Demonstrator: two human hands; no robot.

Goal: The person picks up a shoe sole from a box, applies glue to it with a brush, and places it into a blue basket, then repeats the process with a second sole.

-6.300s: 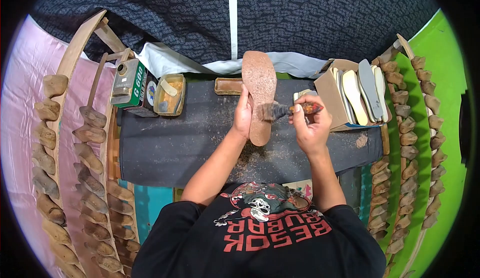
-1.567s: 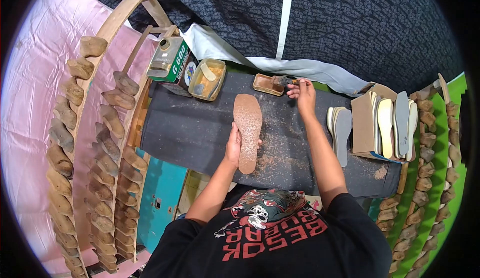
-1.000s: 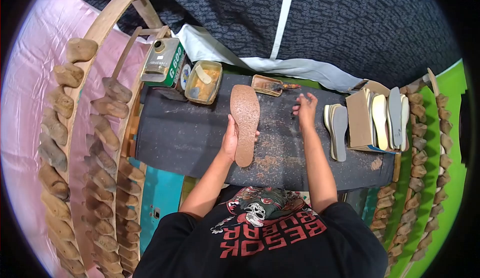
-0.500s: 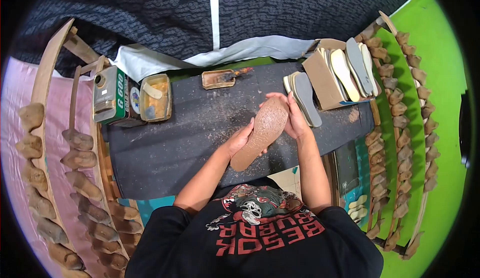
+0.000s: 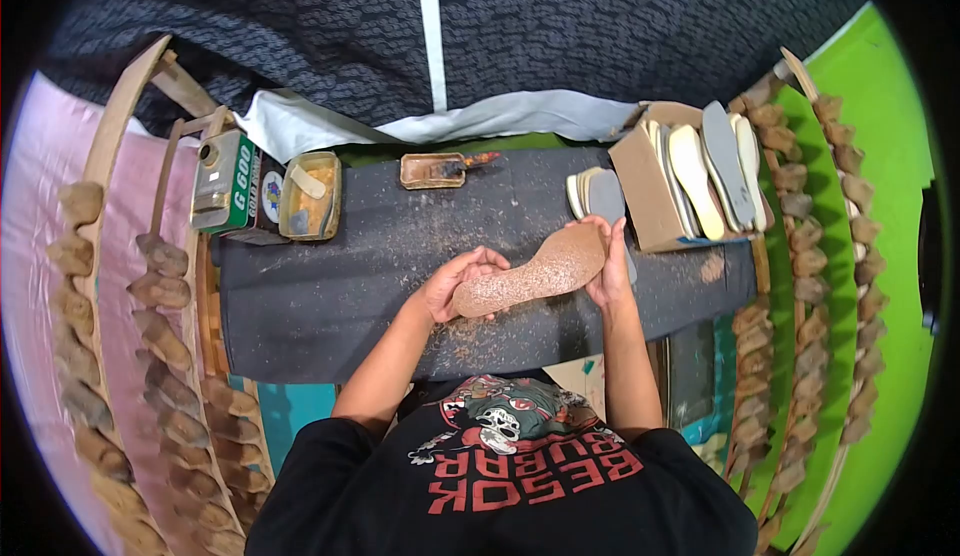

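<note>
A brown shoe sole with a speckled, glossy face is held above the dark table, its wide end to the right. My right hand grips that wide end, with the fingers behind it and along its edge. At the narrow heel end, my left hand has its fingers curled around and behind the sole; part of them is hidden. Just beyond my right hand lies a small stack of grey and cream insoles, partly covered by the hand and the sole.
A cardboard box of insoles stands at the back right. Back left are a metal can, a tub of orange-brown stuff and a small tray with a brush. Crumbs litter the dark tabletop. Racks of wooden shoe lasts flank both sides.
The sole has turned from a steep slant to nearly level, its wide end moving right and toward me. My left hand has shifted left to the heel end.
</note>
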